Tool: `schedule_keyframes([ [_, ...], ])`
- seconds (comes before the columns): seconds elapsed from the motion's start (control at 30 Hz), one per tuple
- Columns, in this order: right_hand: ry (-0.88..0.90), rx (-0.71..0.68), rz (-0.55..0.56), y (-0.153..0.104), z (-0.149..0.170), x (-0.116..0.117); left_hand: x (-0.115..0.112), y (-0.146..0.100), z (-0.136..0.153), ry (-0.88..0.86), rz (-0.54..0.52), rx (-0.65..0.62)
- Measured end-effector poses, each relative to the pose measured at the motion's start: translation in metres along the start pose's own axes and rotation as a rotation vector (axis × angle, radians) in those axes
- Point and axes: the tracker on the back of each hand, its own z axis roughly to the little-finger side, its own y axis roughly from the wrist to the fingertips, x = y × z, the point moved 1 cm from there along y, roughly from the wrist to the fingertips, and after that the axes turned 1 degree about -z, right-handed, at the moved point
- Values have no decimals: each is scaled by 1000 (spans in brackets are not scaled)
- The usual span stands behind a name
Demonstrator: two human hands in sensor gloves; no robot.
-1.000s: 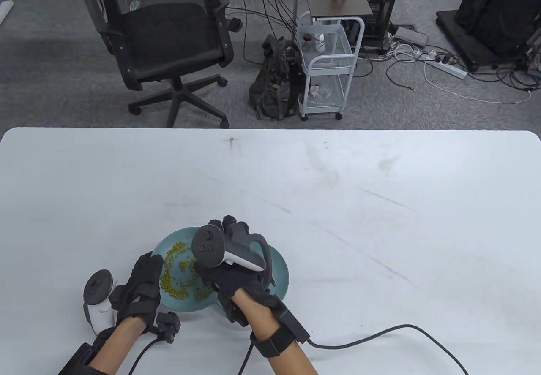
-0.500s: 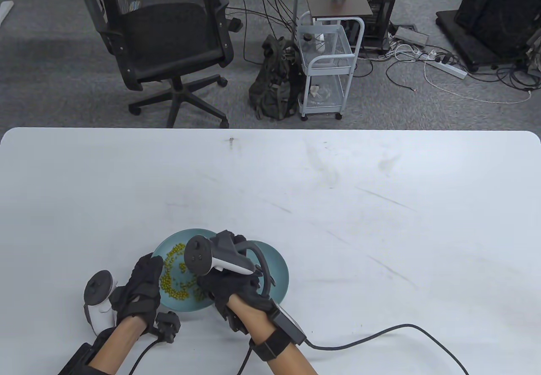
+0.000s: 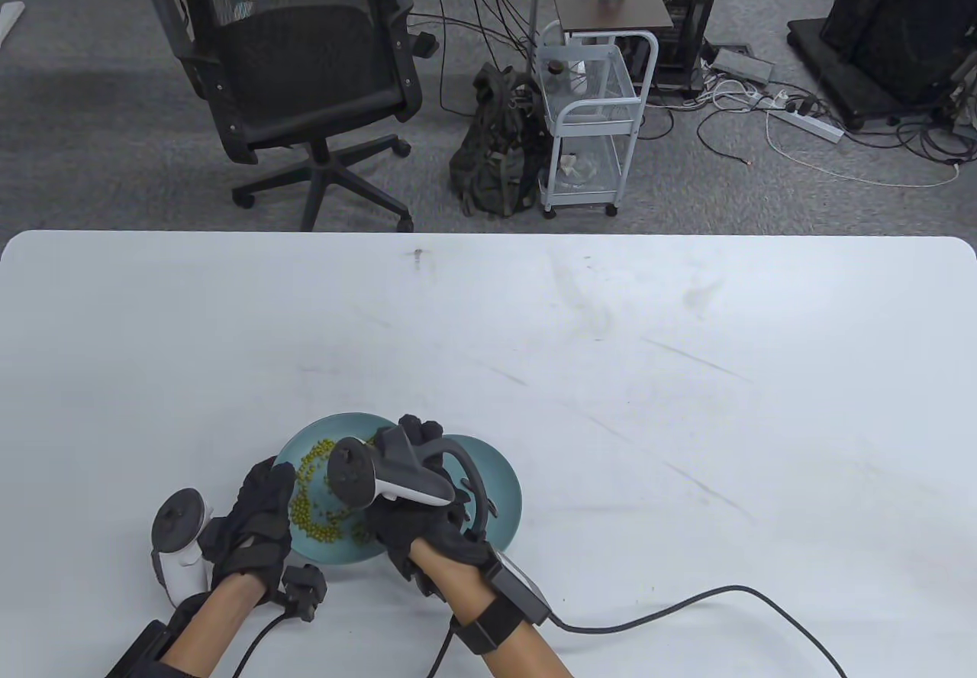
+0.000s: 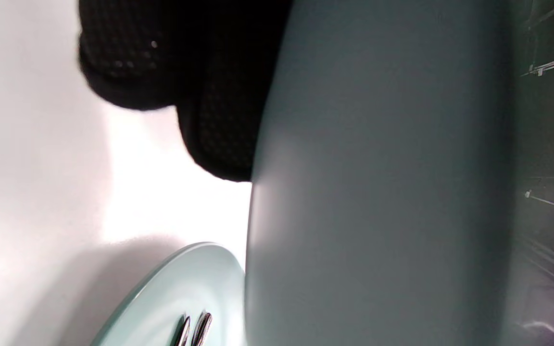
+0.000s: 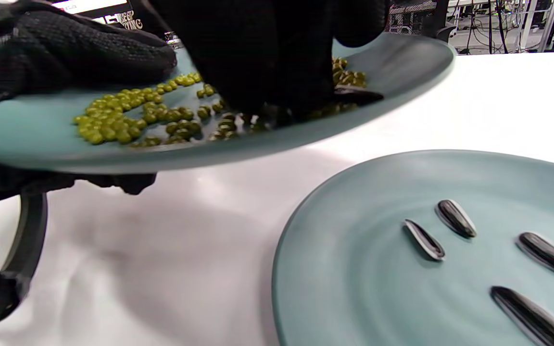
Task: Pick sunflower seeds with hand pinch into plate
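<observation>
My left hand (image 3: pixel 256 518) grips the near left rim of a teal plate (image 3: pixel 336 422) strewn with small green beans (image 3: pixel 313 510) and holds it lifted and tilted. In the left wrist view my fingers (image 4: pixel 219 120) lie under the plate's underside (image 4: pixel 378 168). My right hand (image 3: pixel 416 434) reaches down into this plate; its fingertips (image 5: pixel 277 108) press among the beans (image 5: pixel 113 125). What they pinch is hidden. A second teal plate (image 5: pixel 354 269) lies on the table to the right and holds several black sunflower seeds (image 5: pixel 455 218).
The second plate (image 3: pixel 500 479) is partly under my right hand and overlaps the bean plate. My right wrist's black cable (image 3: pixel 687 605) runs across the white table (image 3: pixel 611 342) to the right. An office chair, a cart and cables stand beyond the far edge.
My right hand has drawn back and to the left, lower over the bean plate. My left hand and the plate it holds have stayed put.
</observation>
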Motion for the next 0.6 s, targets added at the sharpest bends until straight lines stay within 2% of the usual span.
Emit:
schedule_keyframes([
  [0.1, 48, -7, -23, -2, 2, -3, 0, 0, 0, 3, 6, -6],
  [0.2, 61, -8, -93, -4, 4, -3, 0, -1, 0, 9, -4, -12],
  [0.6, -34, 9, -67, 3, 6, 7, -2, 0, 5, 34, -9, -9],
])
